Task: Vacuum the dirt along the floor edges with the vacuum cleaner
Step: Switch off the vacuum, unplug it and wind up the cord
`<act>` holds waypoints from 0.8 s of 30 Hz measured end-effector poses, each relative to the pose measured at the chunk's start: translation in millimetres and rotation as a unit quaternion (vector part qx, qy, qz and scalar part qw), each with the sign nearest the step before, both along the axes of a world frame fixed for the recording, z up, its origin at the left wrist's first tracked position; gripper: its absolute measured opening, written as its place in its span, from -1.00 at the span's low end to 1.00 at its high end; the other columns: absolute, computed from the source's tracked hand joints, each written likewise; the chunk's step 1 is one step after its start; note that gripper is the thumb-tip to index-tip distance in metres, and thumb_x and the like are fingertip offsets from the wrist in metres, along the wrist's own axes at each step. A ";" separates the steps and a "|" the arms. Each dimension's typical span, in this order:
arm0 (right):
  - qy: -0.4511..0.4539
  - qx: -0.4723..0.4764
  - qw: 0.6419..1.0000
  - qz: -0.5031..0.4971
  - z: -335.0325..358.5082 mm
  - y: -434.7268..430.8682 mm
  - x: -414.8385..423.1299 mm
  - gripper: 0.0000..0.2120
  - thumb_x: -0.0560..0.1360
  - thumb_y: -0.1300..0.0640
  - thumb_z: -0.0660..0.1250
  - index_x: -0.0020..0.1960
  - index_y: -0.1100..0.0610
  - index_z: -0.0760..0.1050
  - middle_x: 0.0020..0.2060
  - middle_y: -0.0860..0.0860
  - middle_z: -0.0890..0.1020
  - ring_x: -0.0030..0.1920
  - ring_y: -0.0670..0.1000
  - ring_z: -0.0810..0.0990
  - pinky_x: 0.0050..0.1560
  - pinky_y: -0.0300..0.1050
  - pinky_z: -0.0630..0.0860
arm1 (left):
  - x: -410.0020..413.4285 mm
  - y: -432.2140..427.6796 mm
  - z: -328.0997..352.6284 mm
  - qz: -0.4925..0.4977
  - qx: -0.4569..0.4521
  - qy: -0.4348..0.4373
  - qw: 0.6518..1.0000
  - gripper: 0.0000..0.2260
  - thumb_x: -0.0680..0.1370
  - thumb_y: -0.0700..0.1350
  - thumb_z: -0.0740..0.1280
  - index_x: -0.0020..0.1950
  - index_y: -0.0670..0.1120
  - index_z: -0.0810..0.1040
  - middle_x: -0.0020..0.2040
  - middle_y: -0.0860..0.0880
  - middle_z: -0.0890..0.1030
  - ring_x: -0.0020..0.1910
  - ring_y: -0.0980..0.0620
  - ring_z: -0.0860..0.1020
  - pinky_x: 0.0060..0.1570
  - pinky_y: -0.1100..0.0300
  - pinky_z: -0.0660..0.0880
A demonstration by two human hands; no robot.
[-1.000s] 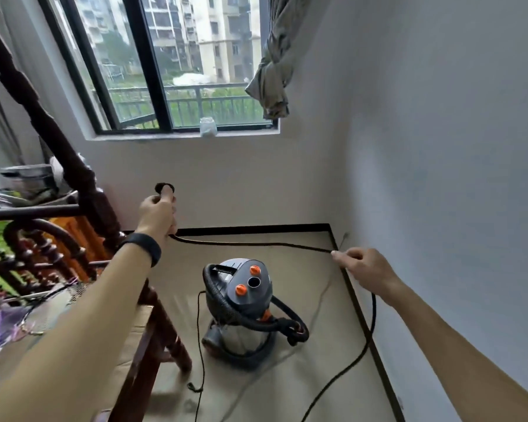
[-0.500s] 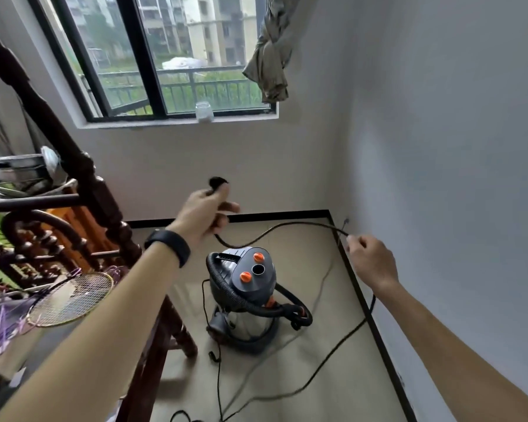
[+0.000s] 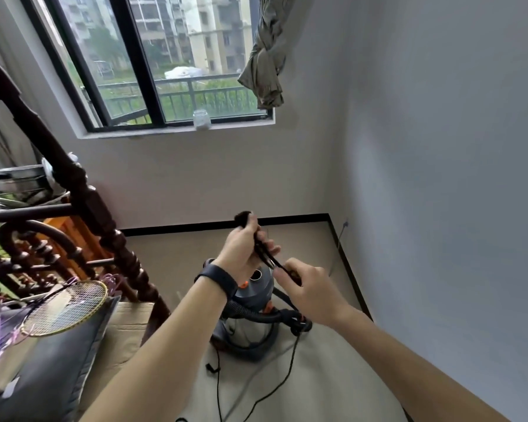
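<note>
A: Grey-lidded steel canister vacuum cleaner [image 3: 250, 327]?
B: On beige floor [image 3: 317, 245], beneath hands.
A: Grip?
B: Left hand [image 3: 244, 254] wrapped round bunched thin black cord [image 3: 267, 257]; right hand [image 3: 308, 290] pinching it, seemingly.
A: Handling?
B: Limp, light, tangle-prone; take near plug [image 3: 244, 217].

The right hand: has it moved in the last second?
Yes. The right hand, pinching the cord, left the baseboard by the right wall and came leftward, over the vacuum cleaner.

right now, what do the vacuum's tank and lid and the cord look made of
The tank is likely stainless steel, polished: it mirrors the room in streaks. The lid seems to be moulded plastic, matte dark grey without glare. The cord, gripped by the left hand and pinched by the right hand, is thin, black and limp, probably rubber or PVC sheathing.
</note>
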State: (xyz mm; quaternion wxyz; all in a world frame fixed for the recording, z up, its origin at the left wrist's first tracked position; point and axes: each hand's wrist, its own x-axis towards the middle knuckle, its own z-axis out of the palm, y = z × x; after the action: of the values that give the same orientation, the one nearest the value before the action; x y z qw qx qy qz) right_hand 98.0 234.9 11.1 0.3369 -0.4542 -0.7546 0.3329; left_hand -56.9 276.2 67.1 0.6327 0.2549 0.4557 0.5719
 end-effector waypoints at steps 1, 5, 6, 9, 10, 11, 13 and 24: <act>0.016 -0.046 0.999 -0.007 -5.4 0.8 5.6 -0.65 0.69 -0.09 0.28 -0.25 -0.05 0.46 -0.47 -0.18 0.49 -0.43 -0.15 0.44 -0.33 -0.23 0.36 | -4.4 3.1 3.2 0.014 0.001 -0.034 0.999 -0.72 0.67 0.02 0.21 -0.17 -0.10 0.38 -0.46 0.04 0.36 -0.54 0.08 0.35 -0.44 0.16 0.50; -0.021 -0.151 0.988 -0.012 -46.2 -5.7 38.0 -0.50 0.68 -0.25 0.18 -0.39 -0.11 0.47 -0.46 -0.13 0.53 -0.41 -0.19 0.45 -0.31 -0.33 0.36 | -41.6 16.1 13.8 0.088 0.012 -0.037 0.995 -0.68 0.68 0.04 0.19 -0.25 -0.05 0.35 -0.52 0.09 0.26 -0.62 0.14 0.17 -0.62 0.28 0.21; -0.041 -0.162 0.986 -0.016 -61.2 -9.8 47.6 -0.53 0.68 -0.25 0.16 -0.33 -0.10 0.48 -0.39 -0.07 0.59 -0.39 -0.18 0.47 -0.30 -0.33 0.37 | -53.5 17.9 16.0 0.105 0.017 -0.034 0.994 -0.66 0.68 0.03 0.18 -0.27 -0.04 0.33 -0.53 0.10 0.25 -0.63 0.14 0.16 -0.62 0.30 0.18; -0.089 -0.203 0.974 -0.040 -111.6 -25.2 73.1 -0.64 0.71 -0.17 0.14 -0.21 -0.09 0.44 -0.22 0.04 0.69 -0.37 -0.19 0.52 -0.29 -0.30 0.40 | -92.4 19.0 17.8 0.147 0.018 -0.003 0.989 -0.64 0.69 0.04 0.16 -0.29 -0.02 0.30 -0.53 0.10 0.22 -0.64 0.14 0.15 -0.63 0.31 0.13; -0.090 -0.228 0.968 -0.060 -125.2 -30.7 78.7 -0.64 0.72 -0.16 0.15 -0.22 -0.09 0.41 -0.24 0.05 0.67 -0.38 -0.18 0.50 -0.29 -0.26 0.42 | -103.7 17.4 16.1 0.151 0.017 0.014 0.988 -0.64 0.69 0.05 0.16 -0.29 -0.02 0.30 -0.52 0.10 0.22 -0.64 0.14 0.15 -0.62 0.31 0.12; -0.085 -0.248 0.961 -0.091 -135.3 -34.3 81.7 -0.61 0.71 -0.15 0.16 -0.25 -0.03 0.38 -0.31 0.03 0.62 -0.39 -0.12 0.49 -0.26 -0.16 0.45 | -112.4 14.8 12.2 0.146 0.014 0.037 0.989 -0.64 0.68 0.06 0.16 -0.29 -0.02 0.30 -0.52 0.09 0.22 -0.64 0.14 0.15 -0.62 0.32 0.12; -0.045 -0.261 0.946 -0.186 -143.0 -35.4 78.4 -0.51 0.71 -0.15 0.18 -0.31 0.08 0.30 -0.44 -0.03 0.44 -0.38 0.00 0.41 -0.27 -0.01 0.41 | -120.9 4.1 -5.3 0.109 0.000 0.101 0.989 -0.66 0.68 0.04 0.17 -0.27 -0.02 0.32 -0.49 0.07 0.28 -0.65 0.14 0.17 -0.61 0.33 0.14; -0.003 -0.053 0.993 -0.108 -8.6 -9.9 -15.8 -0.71 0.73 0.07 0.13 0.02 0.10 0.60 -0.22 -0.02 0.66 -0.25 -0.07 0.57 -0.31 -0.33 0.37 | -13.4 -43.5 -74.1 -0.097 -0.043 0.044 0.993 -0.79 0.61 -0.07 0.30 0.09 -0.20 0.58 -0.12 -0.13 0.67 -0.39 0.06 0.47 -0.46 0.24 0.38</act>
State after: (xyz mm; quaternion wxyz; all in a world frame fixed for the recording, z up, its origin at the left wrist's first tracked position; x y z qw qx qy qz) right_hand 82.2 224.9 2.5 0.3439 -0.5509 -0.6836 0.3330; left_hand -70.3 232.6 -7.0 0.6745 0.2955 0.4805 0.4762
